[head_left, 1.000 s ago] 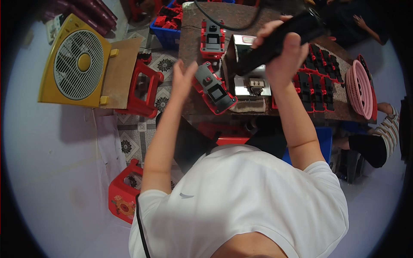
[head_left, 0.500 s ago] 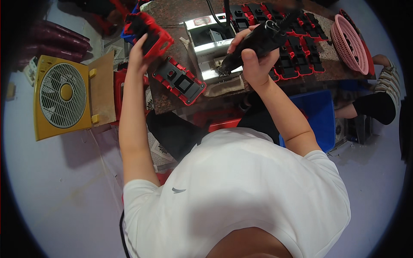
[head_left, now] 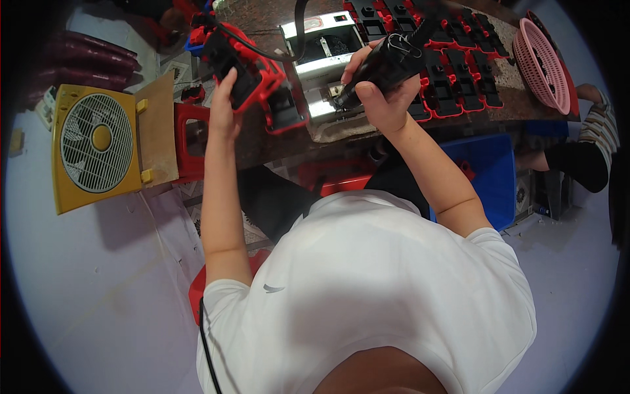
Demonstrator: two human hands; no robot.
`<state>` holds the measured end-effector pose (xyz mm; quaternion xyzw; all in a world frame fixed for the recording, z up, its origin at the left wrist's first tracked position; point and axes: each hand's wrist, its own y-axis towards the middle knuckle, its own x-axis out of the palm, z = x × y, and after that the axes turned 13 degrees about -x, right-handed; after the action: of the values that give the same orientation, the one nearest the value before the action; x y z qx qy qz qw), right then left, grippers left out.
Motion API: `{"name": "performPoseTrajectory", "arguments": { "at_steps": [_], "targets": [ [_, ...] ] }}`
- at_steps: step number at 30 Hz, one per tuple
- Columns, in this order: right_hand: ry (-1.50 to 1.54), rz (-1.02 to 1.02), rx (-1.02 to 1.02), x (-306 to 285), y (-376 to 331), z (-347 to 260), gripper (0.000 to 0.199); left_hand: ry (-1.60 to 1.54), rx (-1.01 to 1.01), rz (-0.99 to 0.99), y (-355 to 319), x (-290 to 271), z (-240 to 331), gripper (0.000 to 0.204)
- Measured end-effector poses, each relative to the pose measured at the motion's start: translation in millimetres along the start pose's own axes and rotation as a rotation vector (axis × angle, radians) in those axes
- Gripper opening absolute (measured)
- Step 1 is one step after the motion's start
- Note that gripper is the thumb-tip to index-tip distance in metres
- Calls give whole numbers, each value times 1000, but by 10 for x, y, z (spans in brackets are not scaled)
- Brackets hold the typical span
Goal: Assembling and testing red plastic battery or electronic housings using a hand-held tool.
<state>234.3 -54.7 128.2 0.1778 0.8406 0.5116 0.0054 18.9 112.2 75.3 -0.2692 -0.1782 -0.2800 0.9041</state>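
Note:
My left hand (head_left: 225,108) is closed on the edge of a red and black plastic housing (head_left: 257,73), tilted above the table's near left part. A second housing (head_left: 287,113) of the same kind lies on the table, partly covered by the held one. My right hand (head_left: 388,105) wraps round a black electric screwdriver (head_left: 387,71) with a wire loop at its top end. Its tip points down and left at the front of a silver metal screw feeder (head_left: 320,69); whether tip and feeder touch, I cannot tell. A black cable (head_left: 300,29) loops over the feeder's left side.
Several red and black housings (head_left: 453,79) lie in rows on the brown table (head_left: 256,14). A pink basket (head_left: 539,65) stands at the right edge, near another person's arm (head_left: 588,93). Below are a blue bin (head_left: 489,174) and, to the left, a yellow fan (head_left: 98,148).
My left hand has brought its housing to the right, over the one lying on the table. The black cable now hangs in a loop beside the feeder. My right hand has barely moved.

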Motion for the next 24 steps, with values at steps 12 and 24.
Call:
{"name": "performPoseTrajectory", "arguments": {
  "at_steps": [12, 24],
  "targets": [
    [-73, -61, -13, -26, -5, 9, 52, 20, 206, 230, -242, -609, 213, 32],
    [44, -31, 203, 183, 355, 15, 30, 351, -178, 396, -609, -227, -785, 56]
  ]
}}
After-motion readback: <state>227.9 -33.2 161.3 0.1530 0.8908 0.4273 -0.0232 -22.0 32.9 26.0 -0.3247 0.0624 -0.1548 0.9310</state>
